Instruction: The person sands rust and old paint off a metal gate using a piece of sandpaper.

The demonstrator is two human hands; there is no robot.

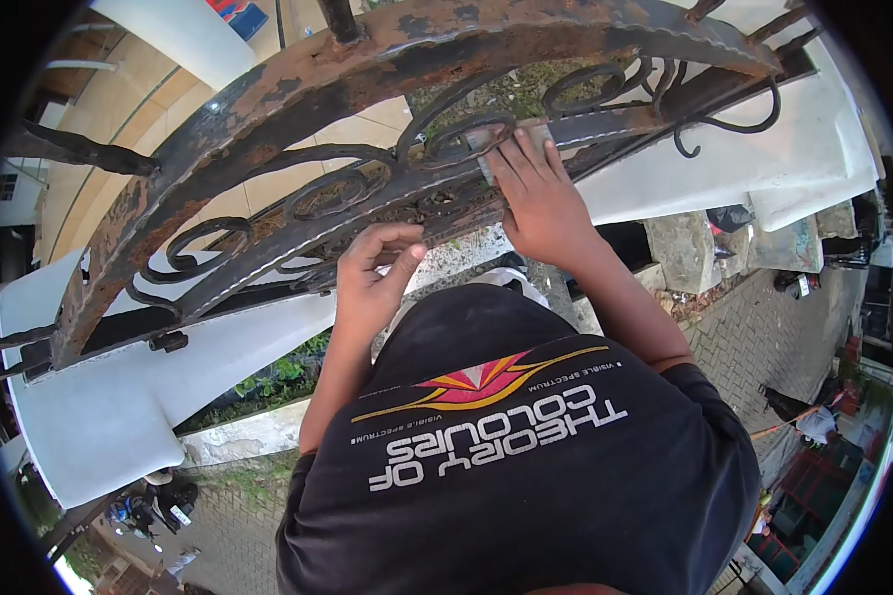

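Note:
My right hand (pixel 541 203) lies over a worn grey sheet that looks like sandpaper (pixel 482 139), pressing it with outstretched fingers against the straight bar of a wrought-iron gate (pixel 268 264). Edges of the sheet show on both sides of the fingers. Lower and to the left, my left hand (pixel 377 278) has loosely bent fingers, with the thumb apart and nothing seen in it. Its fingertips are close to the gate's lower edge. Dark scrollwork (pixel 332 188) fills the space under a thick arched rail (pixel 298 84) with flaking, rusty paint.
White wall tops (pixel 99 397) extend from both ends of the ironwork. Twisted pointed bars (pixel 79 154) stick out past the arch. Below are a paved lane (pixel 754 337), green plants (pixel 273 382) and a parked motorcycle (pixel 159 511). Tiled floor (pixel 119 109) shows beyond the gate.

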